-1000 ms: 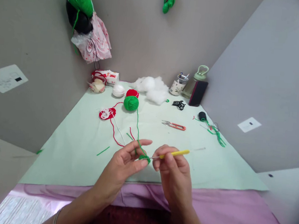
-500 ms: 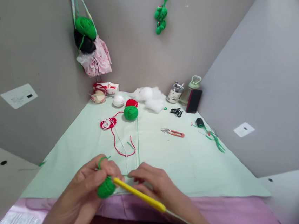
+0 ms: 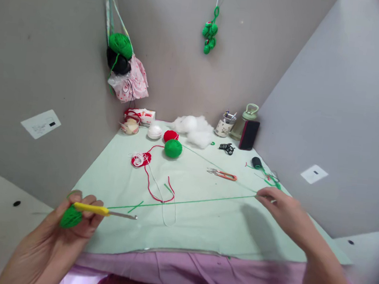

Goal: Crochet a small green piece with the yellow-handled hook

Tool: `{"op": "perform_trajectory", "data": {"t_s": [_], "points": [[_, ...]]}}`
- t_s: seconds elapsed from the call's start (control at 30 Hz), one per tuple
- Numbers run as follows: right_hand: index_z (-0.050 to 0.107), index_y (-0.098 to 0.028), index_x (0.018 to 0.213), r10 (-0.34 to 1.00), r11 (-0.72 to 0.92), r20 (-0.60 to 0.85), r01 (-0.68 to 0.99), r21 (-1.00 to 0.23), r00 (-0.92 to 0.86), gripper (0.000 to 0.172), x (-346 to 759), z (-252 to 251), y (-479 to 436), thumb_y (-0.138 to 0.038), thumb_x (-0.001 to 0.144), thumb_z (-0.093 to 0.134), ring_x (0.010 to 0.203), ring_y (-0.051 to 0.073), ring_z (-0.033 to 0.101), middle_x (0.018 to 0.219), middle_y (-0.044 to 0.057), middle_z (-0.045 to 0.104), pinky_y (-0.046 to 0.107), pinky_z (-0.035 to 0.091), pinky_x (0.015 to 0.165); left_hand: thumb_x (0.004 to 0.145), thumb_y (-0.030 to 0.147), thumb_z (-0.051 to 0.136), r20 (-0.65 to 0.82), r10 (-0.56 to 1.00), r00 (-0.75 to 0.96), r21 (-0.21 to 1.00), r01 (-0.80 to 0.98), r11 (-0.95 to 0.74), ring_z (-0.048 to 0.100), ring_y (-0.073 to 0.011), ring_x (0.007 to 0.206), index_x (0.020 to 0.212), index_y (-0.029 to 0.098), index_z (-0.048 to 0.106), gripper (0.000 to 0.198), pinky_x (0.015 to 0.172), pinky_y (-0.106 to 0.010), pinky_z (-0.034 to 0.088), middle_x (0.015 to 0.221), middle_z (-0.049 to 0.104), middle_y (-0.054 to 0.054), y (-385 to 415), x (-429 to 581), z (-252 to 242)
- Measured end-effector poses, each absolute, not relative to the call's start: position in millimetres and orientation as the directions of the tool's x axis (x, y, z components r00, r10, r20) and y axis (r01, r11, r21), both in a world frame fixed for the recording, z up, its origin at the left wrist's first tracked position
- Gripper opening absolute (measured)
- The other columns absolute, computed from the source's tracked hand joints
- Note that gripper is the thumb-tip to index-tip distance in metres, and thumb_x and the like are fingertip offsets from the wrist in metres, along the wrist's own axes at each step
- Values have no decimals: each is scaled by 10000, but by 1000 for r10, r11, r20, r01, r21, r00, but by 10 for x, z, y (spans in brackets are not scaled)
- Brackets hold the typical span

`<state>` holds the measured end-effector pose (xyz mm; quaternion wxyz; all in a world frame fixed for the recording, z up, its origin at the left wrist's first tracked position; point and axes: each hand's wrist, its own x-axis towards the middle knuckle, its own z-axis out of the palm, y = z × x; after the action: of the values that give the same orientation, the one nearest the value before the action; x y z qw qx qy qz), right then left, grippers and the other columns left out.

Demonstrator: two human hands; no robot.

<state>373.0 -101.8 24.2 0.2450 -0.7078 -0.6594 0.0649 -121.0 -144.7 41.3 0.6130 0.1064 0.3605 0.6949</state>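
Note:
At the lower left, my left hand (image 3: 63,228) is closed around a small green crocheted piece (image 3: 71,217) and a crochet hook (image 3: 92,208) with a yellow handle, its metal tip pointing right. A green yarn strand (image 3: 190,201) runs taut from that hand across the table to my right hand (image 3: 279,207), which pinches it on the right side. From those fingertips the strand goes back to a green yarn ball (image 3: 173,149) in the middle of the table. My left fingers partly hide the crocheted piece.
Thread snips (image 3: 223,174) lie near the yarn line. A red and white crocheted piece (image 3: 141,159) with loose tails is at left. Behind are a red yarn ball (image 3: 170,135), white stuffing (image 3: 199,136), a pen holder (image 3: 225,125), a bottle (image 3: 239,130) and a phone (image 3: 249,135).
My hands have spread apart, left hand leftward and right hand far to the right, drawing the green yarn taut. The hook has gone into my left hand, its metal end still toward the right.

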Motion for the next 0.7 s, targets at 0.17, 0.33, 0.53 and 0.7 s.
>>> {"op": "perform_trajectory", "data": {"t_s": [0.17, 0.33, 0.53, 0.7], "points": [[692, -242, 896, 829, 141, 503, 781, -609, 243, 246, 3310, 253, -1220, -481, 952, 676, 695, 179, 654, 1021, 68, 744, 342, 533, 691, 740, 206, 946, -309, 951, -19, 634, -749, 191, 646, -102, 720, 801, 180, 720, 236, 769, -210, 662, 805, 641, 19, -1444, -702, 361], [691, -248, 874, 883, 456, 461, 389, -801, -87, 182, 2207, 141, -1439, -391, 954, 769, 744, 171, 673, 886, 25, 729, 283, 552, 674, 670, 355, 1016, -284, 919, 272, 655, -645, 393, 602, -100, 746, 756, 145, 758, 343, 731, -192, 579, 806, 651, 6, -1360, -195, 415], [738, -333, 1257, 847, 531, 528, 50, -846, -62, 222, 1686, 65, -1499, -316, 1066, 626, 873, 175, 673, 990, 27, 740, 327, 559, 816, 788, 369, 937, -142, 951, 275, 799, -535, 275, 539, -115, 761, 754, 197, 762, 247, 747, -206, 446, 755, 677, 19, -1275, 63, 355], [806, -319, 1140, 868, 497, 497, 36, -867, -9, 176, 1653, 57, -1414, -247, 1015, 705, 884, 181, 656, 967, 30, 740, 330, 536, 795, 847, 348, 883, -117, 955, 271, 847, -474, 238, 552, -139, 800, 855, 237, 792, 145, 795, -249, 428, 781, 675, 25, -1292, 66, 193]]}}
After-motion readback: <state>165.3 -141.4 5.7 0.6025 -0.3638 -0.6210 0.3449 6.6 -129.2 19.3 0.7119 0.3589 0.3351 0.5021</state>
